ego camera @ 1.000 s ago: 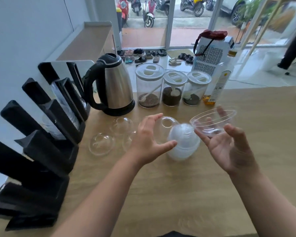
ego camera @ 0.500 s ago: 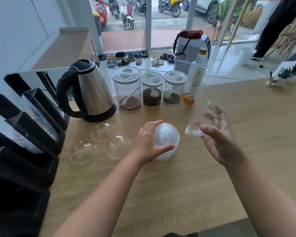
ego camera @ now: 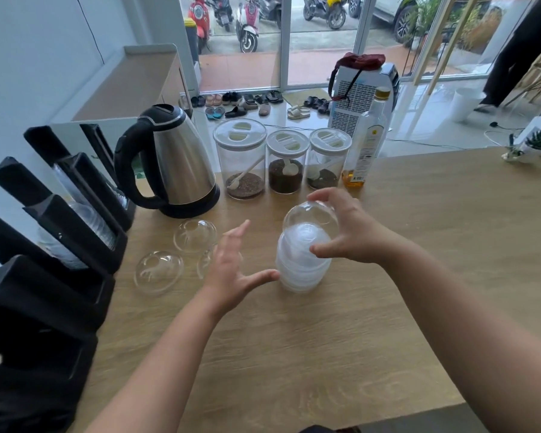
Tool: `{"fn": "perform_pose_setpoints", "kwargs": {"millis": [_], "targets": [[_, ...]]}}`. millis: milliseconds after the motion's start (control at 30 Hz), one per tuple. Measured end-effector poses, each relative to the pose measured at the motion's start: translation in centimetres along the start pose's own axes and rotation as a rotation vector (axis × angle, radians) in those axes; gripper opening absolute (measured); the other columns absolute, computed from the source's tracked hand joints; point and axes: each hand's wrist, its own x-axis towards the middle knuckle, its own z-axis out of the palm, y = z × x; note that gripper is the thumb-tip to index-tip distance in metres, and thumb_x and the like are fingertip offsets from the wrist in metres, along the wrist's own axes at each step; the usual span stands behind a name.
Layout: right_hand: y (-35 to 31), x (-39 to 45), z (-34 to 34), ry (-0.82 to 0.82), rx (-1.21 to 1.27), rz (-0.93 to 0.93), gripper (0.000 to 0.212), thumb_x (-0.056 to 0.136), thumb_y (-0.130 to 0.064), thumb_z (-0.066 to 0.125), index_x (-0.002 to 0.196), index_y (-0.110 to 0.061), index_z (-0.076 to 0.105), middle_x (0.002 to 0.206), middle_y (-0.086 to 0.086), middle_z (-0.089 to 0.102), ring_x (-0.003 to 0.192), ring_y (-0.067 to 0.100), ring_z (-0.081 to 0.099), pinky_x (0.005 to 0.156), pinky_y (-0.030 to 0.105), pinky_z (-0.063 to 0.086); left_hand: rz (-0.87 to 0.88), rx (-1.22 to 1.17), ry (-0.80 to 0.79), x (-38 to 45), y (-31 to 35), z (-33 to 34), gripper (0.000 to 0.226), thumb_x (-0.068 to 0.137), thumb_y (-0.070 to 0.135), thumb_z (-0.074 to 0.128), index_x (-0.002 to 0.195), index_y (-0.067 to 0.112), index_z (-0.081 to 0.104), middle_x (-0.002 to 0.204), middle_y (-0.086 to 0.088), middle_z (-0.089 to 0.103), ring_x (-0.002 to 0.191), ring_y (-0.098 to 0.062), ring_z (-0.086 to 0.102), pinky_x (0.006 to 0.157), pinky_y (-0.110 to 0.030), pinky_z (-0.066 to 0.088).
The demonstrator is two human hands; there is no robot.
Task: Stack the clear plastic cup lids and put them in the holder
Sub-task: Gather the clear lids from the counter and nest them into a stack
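While the right hand [ego camera: 353,232] grips a clear dome lid [ego camera: 310,215] from above, fingers curled over its far side and thumb on the near side, that lid sits on top of the stack [ego camera: 302,260] of nested lids standing on the table [ego camera: 419,276]. Whether it is fully seated on the stack I cannot tell. The left hand [ego camera: 231,270] is open, fingers spread and holding nothing; its thumb tip reaches to the stack's lower left edge, touching it or just short of it.

Three loose lids lie dome-up on the table left of the stack: one [ego camera: 195,235] nearest the kettle [ego camera: 172,164], one [ego camera: 158,271] nearer the holder [ego camera: 60,232], and a third [ego camera: 207,260] partly hidden behind the left hand. The black holder stands along the table's left edge, its slanted slots already carrying clear plastic pieces.

Behind the stack, three jars [ego camera: 284,164] with white tops stand in a row beside the kettle, and a bottle [ego camera: 364,142] of amber liquid stands just right of them. A small potted plant [ego camera: 539,142] sits at the table's far right edge.
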Motion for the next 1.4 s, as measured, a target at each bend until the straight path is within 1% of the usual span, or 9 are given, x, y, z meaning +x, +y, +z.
{"fn": "perform_pose_setpoints", "kwargs": {"millis": [300,600,767,867,1000,1067,1133,1300,1400], "targets": [[0.5,0.0,1.7,-0.05,-0.115,0.03,0.082,0.064,-0.036,0.08,0.135,-0.042,0.04,0.137,-0.01,0.037,0.128,0.016,0.028,0.111,0.045,0.03,-0.123,0.24,0.096,-0.9,-5.2,-2.9,0.102,0.055,0.087,0.056,0.139,0.03,0.049,0.14,0.007,0.047,0.132,-0.024,0.03,0.109,-0.035,0.023],[0.9,-0.2,2.2,-0.064,-0.166,0.035,0.082,0.066,-0.04,0.079,0.136,-0.048,0.037,0.139,-0.012,0.035,0.127,0.013,0.027,0.111,0.045,0.027,-0.258,0.262,0.263,-3.5,-7.2,-5.5,0.084,0.063,0.067,0.071,0.135,0.028,0.054,0.143,0.006,0.043,0.134,-0.026,0.028,0.109,-0.044,0.027],[0.4,-0.6,2.1,-0.047,-0.263,0.009,0.096,0.062,-0.053,0.079,0.14,-0.058,0.024,0.147,-0.016,0.021,0.137,0.017,0.019,0.105,0.036,0.012,-0.31,0.282,0.321,-4.5,-9.3,-7.7,0.063,0.084,0.062,0.056,0.136,0.027,0.053,0.146,0.003,0.042,0.137,-0.027,0.025,0.111,-0.05,0.027],[-2.1,-1.4,2.4,0.159,-0.216,-0.146,0.084,0.062,-0.061,0.068,0.137,-0.057,0.031,0.145,-0.017,0.025,0.133,0.015,0.02,0.105,0.035,0.016,-0.326,0.346,0.266,-4.8,-10.4,-7.9,0.058,0.087,0.05,0.062,0.139,0.026,0.05,0.15,0.003,0.038,0.139,-0.027,0.024,0.113,-0.048,0.026],[-5.9,-1.2,6.8,0.239,-0.013,-0.394,0.059,0.074,-0.041,0.066,0.131,-0.029,0.055,0.129,-0.007,0.049,0.119,0.017,0.041,0.103,0.018,0.026,-0.343,0.37,0.216,-5.0,-10.6,-7.4,0.061,0.086,0.044,0.067,0.142,0.033,0.046,0.156,0.006,0.026,0.142,-0.025,0.023,0.113,-0.049,0.029],[-6.6,0.0,10.3,0.126,0.051,-0.353,0.059,0.077,-0.027,0.071,0.133,-0.024,0.052,0.129,-0.003,0.049,0.12,0.015,0.044,0.105,0.019,0.032,-0.316,0.296,0.299,-5.0,-10.7,-7.4,0.063,0.083,0.042,0.071,0.14,0.037,0.045,0.157,0.005,0.023,0.141,-0.024,0.03,0.11,-0.05,0.035],[-6.5,1.8,13.8,0.023,0.091,-0.239,0.069,0.079,-0.021,0.072,0.142,-0.023,0.042,0.139,-0.001,0.043,0.129,0.015,0.04,0.111,0.032,0.034,-0.314,0.262,0.356,-4.7,-11.0,-7.5,0.07,0.08,0.043,0.074,0.141,0.038,0.041,0.157,0.002,0.022,0.139,-0.026,0.034,0.109,-0.051,0.036],[-5.0,5.3,19.3,-0.004,0.141,0.012,0.097,0.076,-0.031,0.079,0.152,-0.019,0.021,0.156,0.004,0.026,0.145,0.02,0.021,0.119,0.032,0.019,-0.491,0.16,0.357,-3.8,-11.5,-7.8,0.095,0.073,0.053,0.076,0.15,0.034,0.024,0.156,-0.003,0.03,0.144,-0.023,0.022,0.115,-0.047,0.027],[-4.4,6.3,20.7,-0.026,0.133,0.058,0.099,0.074,-0.035,0.082,0.152,-0.018,0.023,0.156,0.003,0.027,0.144,0.021,0.022,0.117,0.031,0.018,-0.528,0.115,0.347,-3.8,-11.7,-7.7,0.091,0.074,0.05,0.077,0.148,0.035,0.028,0.152,-0.003,0.036,0.142,-0.023,0.029,0.114,-0.045,0.029]]}}
